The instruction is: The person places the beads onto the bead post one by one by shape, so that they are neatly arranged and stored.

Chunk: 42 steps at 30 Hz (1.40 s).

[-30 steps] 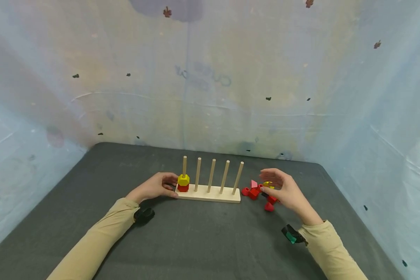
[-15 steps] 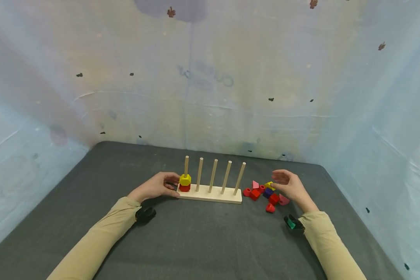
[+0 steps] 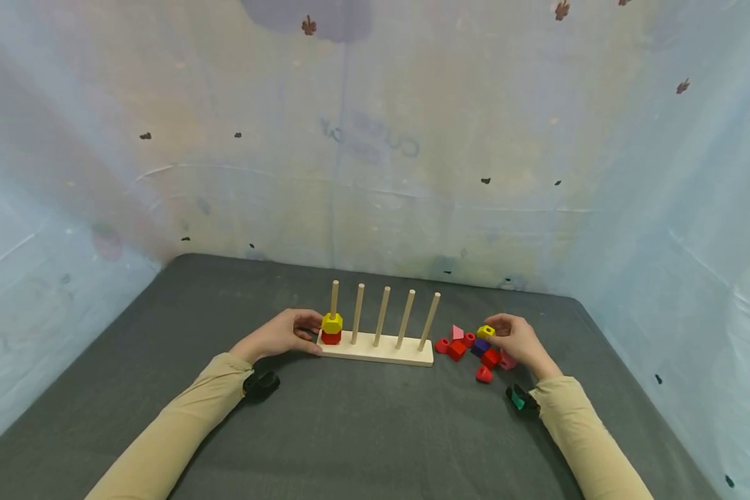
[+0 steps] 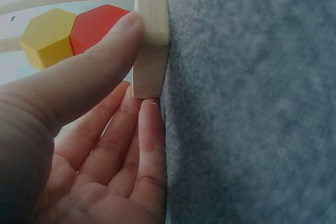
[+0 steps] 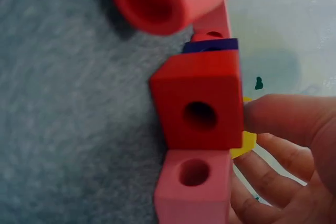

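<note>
A pale wooden peg board with several upright dowels lies on the table. On its leftmost dowel a yellow hexagonal bead is stacked over a red bead. My left hand grips the board's left end; in the left wrist view the thumb lies along the board's edge and the fingertips meet the end face. At the right, my right hand pinches another yellow bead between thumb and fingers. In the right wrist view that bead is mostly hidden behind a red cube bead.
Loose wooden beads cluster right of the board: a purple bead, a red heart-like bead, a pink bead and several red ones. Another pink bead sits beside the red cube. A pale, spotted sheet surrounds the dark table.
My right hand drew back to the right over the loose beads, then came down and took hold of the yellow bead. My left hand stays at the board's end.
</note>
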Each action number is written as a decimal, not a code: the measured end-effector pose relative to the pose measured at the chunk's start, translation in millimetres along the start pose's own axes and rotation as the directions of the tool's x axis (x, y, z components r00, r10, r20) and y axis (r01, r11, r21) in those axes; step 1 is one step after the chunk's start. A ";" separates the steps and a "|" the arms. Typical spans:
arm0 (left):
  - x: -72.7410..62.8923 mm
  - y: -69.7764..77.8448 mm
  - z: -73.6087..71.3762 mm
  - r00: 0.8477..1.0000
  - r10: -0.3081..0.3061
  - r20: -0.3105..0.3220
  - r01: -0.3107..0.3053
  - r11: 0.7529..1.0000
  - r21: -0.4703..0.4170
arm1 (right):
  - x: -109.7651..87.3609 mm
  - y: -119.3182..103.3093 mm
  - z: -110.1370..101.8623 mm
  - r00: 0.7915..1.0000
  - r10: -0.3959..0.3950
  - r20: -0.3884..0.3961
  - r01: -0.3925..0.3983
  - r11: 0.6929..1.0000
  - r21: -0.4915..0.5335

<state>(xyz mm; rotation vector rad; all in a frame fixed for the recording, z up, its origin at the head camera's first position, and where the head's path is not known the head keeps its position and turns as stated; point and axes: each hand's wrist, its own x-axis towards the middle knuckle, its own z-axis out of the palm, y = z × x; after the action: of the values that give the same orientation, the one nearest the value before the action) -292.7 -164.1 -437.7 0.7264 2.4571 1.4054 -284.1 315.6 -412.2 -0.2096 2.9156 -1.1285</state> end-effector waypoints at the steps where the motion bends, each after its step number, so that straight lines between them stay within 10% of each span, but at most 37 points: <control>1: 0.1 -0.3 0.1 1.000 0.000 -0.001 0.000 1.000 0.002 | -0.2 0.7 0.1 1.000 0.003 0.002 -0.003 1.000 -0.005; 17: -2.3 1.0 0.5 1.000 0.002 -0.002 -0.002 1.000 -0.002 | 8.1 -48.6 -14.0 0.987 -0.041 -0.153 0.076 0.969 0.235; 30: -0.5 0.6 0.5 1.000 0.004 0.004 -0.004 1.000 0.007 | 23.8 -144.0 -1.8 0.907 -0.270 -0.324 0.382 0.851 0.360; 42: -0.3 2.8 0.3 1.000 0.005 0.013 -0.005 1.000 0.012 | 25.2 -211.7 26.1 0.865 -0.410 -0.291 0.501 0.741 0.447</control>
<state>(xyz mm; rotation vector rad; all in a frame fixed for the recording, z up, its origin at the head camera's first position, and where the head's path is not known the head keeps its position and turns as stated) -291.5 -162.9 -435.4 0.7418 2.4578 1.3843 -281.9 140.0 -288.5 -0.8970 2.6181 -2.0396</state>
